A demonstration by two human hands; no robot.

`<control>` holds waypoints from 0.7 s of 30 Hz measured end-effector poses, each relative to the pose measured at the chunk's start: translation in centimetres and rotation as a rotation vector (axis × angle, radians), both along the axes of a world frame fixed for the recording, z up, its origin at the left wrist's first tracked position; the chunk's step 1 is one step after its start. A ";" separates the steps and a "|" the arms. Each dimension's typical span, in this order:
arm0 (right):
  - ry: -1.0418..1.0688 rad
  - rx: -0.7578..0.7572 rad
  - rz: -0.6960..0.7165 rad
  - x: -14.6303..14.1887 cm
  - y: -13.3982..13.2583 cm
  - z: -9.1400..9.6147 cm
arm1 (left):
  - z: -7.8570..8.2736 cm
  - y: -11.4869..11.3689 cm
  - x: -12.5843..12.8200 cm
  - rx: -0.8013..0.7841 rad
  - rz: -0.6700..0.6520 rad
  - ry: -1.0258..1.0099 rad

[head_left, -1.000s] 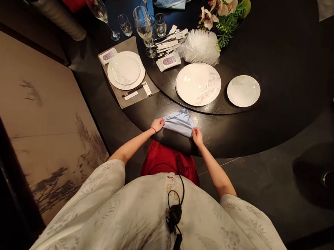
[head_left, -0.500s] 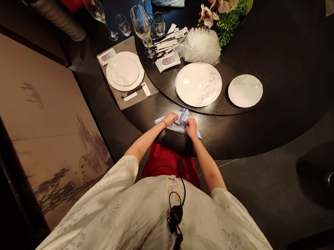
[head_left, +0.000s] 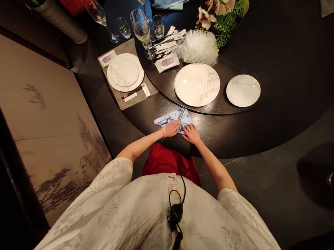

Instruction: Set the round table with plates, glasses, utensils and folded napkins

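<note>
A light blue satiny napkin, folded to a triangular shape, lies at the table's near edge with one point toward the turntable. My left hand rests on its near side, fingers laid out flat over the cloth. On the right part of the napkin lies my right hand, its fingers spread and pressing down. Both hands hide the napkin's near edge. Just beyond it, on the turntable, sits a stack of large white plates.
A smaller white plate is to the right. At left is a placemat with plates and chopsticks. Farther back stand wine glasses, wrapped chopsticks, a plastic-wrapped white bundle and orchids. The dark table curves around.
My hands have gone from pinching the napkin's raised middle to lying flat on it, nearer to me. The raised fold is now pressed down.
</note>
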State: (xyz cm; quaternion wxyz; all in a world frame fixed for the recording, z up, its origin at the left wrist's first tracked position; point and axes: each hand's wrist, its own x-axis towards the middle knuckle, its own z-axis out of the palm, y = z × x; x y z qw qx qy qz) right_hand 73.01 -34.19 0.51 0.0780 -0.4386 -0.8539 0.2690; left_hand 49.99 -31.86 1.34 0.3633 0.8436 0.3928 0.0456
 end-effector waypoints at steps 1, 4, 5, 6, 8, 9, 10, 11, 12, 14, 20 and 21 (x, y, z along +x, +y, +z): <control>0.000 0.000 0.001 0.0 0.0 0.0 | -0.2 -0.7 1.1 0.005 0.016 -0.003; -0.003 0.003 -0.049 -0.2 -0.1 0.1 | -1.3 -2.3 4.0 -0.013 0.161 0.063; 0.002 0.007 -0.080 -0.3 -0.2 0.2 | -1.6 -2.7 4.7 -0.021 0.218 0.080; 0.011 0.015 -0.116 -0.4 -0.6 0.4 | -2.0 -2.9 5.2 -0.028 0.264 0.084; 0.040 0.040 -0.194 -0.5 -1.7 0.8 | -2.4 -3.1 5.7 -0.035 0.308 0.066; 0.060 0.055 -0.226 -0.5 -2.4 1.1 | -2.5 -3.1 5.8 -0.033 0.314 0.058; 0.082 0.070 -0.253 -0.5 -3.3 1.5 | -2.5 -3.0 5.8 -0.030 0.314 0.057; 0.106 0.082 -0.273 -0.6 -4.2 1.8 | -2.5 -2.9 5.8 -0.027 0.310 0.063; 0.132 0.089 -0.291 -0.6 -5.2 2.1 | -2.4 -2.7 5.7 -0.024 0.304 0.072; 0.189 0.088 -0.325 -0.7 -7.3 2.8 | -2.0 -2.1 5.8 -0.019 0.299 0.088; 0.386 -0.136 -0.421 -1.5 -11.7 3.4 | 0.2 -0.4 6.1 -0.187 0.555 -0.146; 0.429 -0.234 -0.434 -1.9 -12.0 3.3 | 0.6 -0.3 6.1 -0.285 0.653 -0.270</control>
